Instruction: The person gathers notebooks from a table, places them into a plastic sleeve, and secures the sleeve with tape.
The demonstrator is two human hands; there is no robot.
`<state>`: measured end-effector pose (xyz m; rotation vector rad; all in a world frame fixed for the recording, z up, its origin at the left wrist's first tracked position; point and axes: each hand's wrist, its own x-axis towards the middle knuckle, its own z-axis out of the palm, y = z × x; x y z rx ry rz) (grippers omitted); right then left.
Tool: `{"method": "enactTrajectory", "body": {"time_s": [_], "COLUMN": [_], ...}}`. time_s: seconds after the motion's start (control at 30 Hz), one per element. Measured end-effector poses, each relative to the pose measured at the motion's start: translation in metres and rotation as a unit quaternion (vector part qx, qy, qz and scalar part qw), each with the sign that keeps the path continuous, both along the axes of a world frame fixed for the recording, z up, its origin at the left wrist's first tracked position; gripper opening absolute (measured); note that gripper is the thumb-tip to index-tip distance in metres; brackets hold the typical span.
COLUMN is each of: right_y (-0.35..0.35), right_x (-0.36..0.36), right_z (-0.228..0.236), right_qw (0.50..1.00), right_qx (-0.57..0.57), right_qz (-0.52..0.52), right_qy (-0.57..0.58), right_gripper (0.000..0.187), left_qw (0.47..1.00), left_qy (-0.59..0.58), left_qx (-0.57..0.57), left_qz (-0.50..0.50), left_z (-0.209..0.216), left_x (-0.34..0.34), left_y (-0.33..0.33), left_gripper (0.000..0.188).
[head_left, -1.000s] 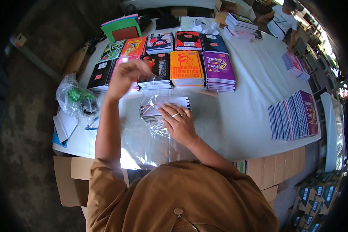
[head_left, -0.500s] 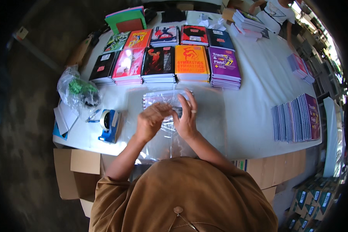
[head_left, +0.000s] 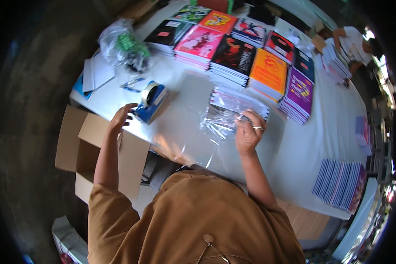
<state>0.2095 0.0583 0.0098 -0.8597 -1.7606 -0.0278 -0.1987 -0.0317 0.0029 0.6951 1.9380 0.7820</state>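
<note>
- A flat bundle of spiral-bound notebooks with pale page edges (head_left: 236, 101) lies under clear, shiny plastic film (head_left: 216, 126) on the white-covered desk (head_left: 321, 145), near the wearer's side of the displayed stacks.
- The right hand (head_left: 251, 130), ringed, rests at the bundle's near right part with fingers curled over the film; whether they pinch it cannot be told.
- The left hand (head_left: 122, 118) is empty, fingers loosely spread, at the near left end of a blue tape dispenser with a pale roll (head_left: 152, 102); whether fingertips touch it is unclear.
- Beyond the bundle stand two rows of notebook stacks, the near row including black-and-red (head_left: 234, 57), orange (head_left: 268, 70) and purple (head_left: 298, 90) covers.
- Left of them sits a crumpled clear plastic bag with green material inside (head_left: 126, 44), near white papers (head_left: 97, 72).
- An open brown cardboard box (head_left: 70, 143) stands below the desk's left edge.
- Rightward, spiral-bound books with purple covers (head_left: 339, 182) form a row.
- At the far right, a person in white (head_left: 354, 44) leans beside piled books.
</note>
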Motion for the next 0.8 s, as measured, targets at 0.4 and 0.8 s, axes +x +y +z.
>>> {"method": "enactTrajectory", "body": {"time_s": [0.4, 0.8], "right_y": [-0.003, -0.001], "right_x": [-0.004, 0.003], "right_z": [0.002, 0.003], "right_qw": [0.999, 0.998], "right_qx": [-0.008, -0.025], "right_qz": [-0.023, -0.015], "right_qy": [-0.03, -0.056], "right_gripper": [0.025, 0.02], "left_qw": [0.818, 0.88], "left_qy": [-0.497, -0.106], "left_qx": [0.282, 0.462], "left_qz": [-0.069, 0.039], "left_z": [-0.031, 0.052], "left_x": [-0.029, 0.166], "left_y": [-0.049, 0.022], "left_gripper": [0.019, 0.026]}}
